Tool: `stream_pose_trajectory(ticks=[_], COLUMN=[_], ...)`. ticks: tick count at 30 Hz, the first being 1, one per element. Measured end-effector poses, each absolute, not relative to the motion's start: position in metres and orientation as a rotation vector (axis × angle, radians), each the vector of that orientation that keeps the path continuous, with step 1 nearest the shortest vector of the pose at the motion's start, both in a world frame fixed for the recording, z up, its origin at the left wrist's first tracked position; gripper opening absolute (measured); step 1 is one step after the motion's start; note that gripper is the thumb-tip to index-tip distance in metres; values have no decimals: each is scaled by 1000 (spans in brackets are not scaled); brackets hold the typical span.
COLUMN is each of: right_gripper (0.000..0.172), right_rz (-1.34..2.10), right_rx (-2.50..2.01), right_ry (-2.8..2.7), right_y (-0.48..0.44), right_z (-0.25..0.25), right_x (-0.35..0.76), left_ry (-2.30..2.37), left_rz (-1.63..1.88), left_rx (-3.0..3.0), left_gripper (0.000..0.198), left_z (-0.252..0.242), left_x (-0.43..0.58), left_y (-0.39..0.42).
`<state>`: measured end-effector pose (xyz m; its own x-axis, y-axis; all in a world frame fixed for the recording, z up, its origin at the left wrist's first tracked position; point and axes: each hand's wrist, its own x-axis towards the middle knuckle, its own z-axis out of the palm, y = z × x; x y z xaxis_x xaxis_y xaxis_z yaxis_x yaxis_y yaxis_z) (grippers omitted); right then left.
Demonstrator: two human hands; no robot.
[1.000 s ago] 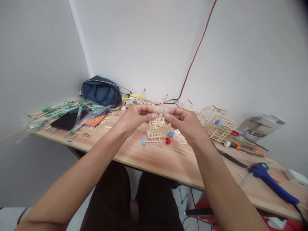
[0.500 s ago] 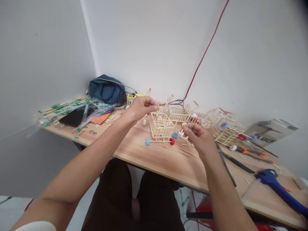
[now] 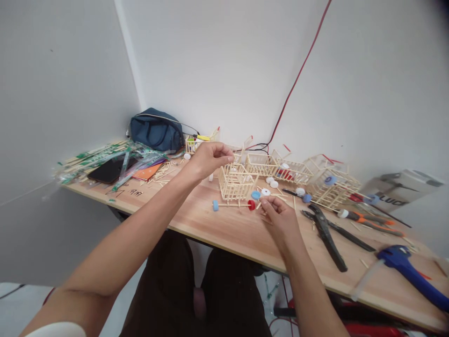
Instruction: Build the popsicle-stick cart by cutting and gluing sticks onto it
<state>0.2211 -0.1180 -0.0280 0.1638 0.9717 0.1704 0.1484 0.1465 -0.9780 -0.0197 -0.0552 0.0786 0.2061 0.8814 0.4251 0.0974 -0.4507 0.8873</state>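
The person's dark trousers [image 3: 196,290] fill the bottom centre of the frame, under the near edge of the wooden table [image 3: 196,229]. Toward the lower right corner lies a blue glue gun [image 3: 410,271], and to its left, dark pliers [image 3: 326,238] rest with their handles splayed. Right of centre, the right hand [image 3: 278,216] is low over the tabletop, thumb and fingertips drawn together by some loose sticks; whether it pinches one I cannot tell. Just left of it, a stick axle [image 3: 229,205] bears a blue cap [image 3: 215,205] at one end and a red cap [image 3: 251,205] at the other. Directly behind the axle, at the middle of the frame, stands an open basket of thin sticks [image 3: 235,188], upright. The left hand [image 3: 212,159] is at the basket's far left corner, thumb against forefinger; what sits between them, if anything, is too small to tell. A black phone [image 3: 108,171] lies left of centre, near an orange sheet [image 3: 146,172]. Farther back, more stick frames [image 3: 261,164] line the table, a blue bag [image 3: 156,131] sits at upper left, and a red cable [image 3: 298,77] runs up the pale wall [image 3: 210,61].
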Motion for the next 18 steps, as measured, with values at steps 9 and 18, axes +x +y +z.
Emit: stream_pose_trajectory(ticks=[9, 18], right_gripper=[43, 47], right_rz=[874, 886], right_rx=[-1288, -1293], right_ry=[-1255, -1274], right_y=[-118, -116], right_z=[-34, -35], right_x=[222, 222], left_ry=[966, 973], left_rz=[1325, 1325], left_rx=[1785, 1834], left_gripper=[9, 9], left_z=[80, 77], left_x=[-19, -22], left_y=[-61, -58])
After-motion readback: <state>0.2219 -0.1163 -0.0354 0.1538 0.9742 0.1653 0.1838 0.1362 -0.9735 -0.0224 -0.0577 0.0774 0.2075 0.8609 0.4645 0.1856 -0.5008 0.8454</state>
